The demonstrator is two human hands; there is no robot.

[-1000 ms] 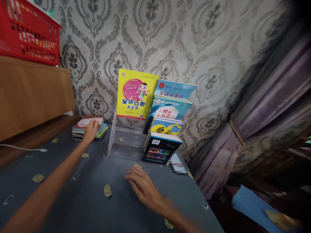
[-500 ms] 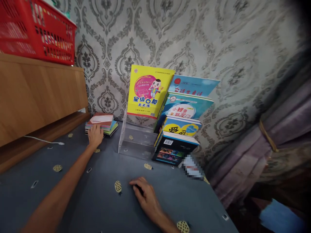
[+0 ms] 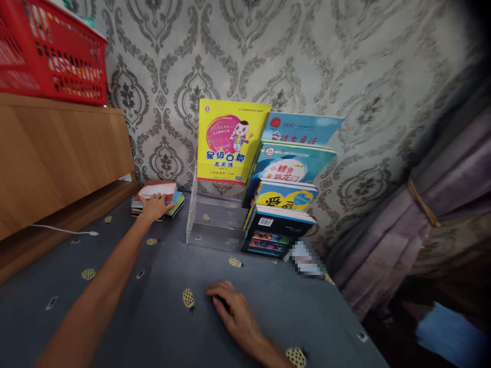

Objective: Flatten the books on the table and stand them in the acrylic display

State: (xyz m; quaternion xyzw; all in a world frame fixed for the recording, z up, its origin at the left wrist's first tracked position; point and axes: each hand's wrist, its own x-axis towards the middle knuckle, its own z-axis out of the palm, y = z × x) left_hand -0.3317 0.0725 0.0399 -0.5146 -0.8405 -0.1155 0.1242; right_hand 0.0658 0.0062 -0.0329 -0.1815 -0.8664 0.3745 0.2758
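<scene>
My left hand [image 3: 154, 205] reaches over the front of a small stack of books [image 3: 177, 206] against the wall. Its fingers rest spread on the reddish-brown top book [image 3: 168, 188], which has a pale band, and the thumb lies toward the right edge. My right hand [image 3: 236, 312] lies on the patterned cloth, fingers loosely curved, the thumb apart from them, with nothing in it. Between and beyond the hands stands a clear acrylic book rack [image 3: 217, 236]. A yellow workbook [image 3: 232, 140] is upright in its rear left part. The right side holds several books, including a black one [image 3: 274, 234] in front.
On the left is a wooden cabinet [image 3: 65, 158] with a red plastic basket [image 3: 72, 64] on top. A white cable [image 3: 65, 230] lies near its base. A pixelated item [image 3: 306, 259] sits right of the rack. A curtain [image 3: 387, 245] hangs at the right.
My left hand has moved up from the front of the stack, onto the top book, its thumb now further right. My right hand stays almost still. The camera view has shifted slightly.
</scene>
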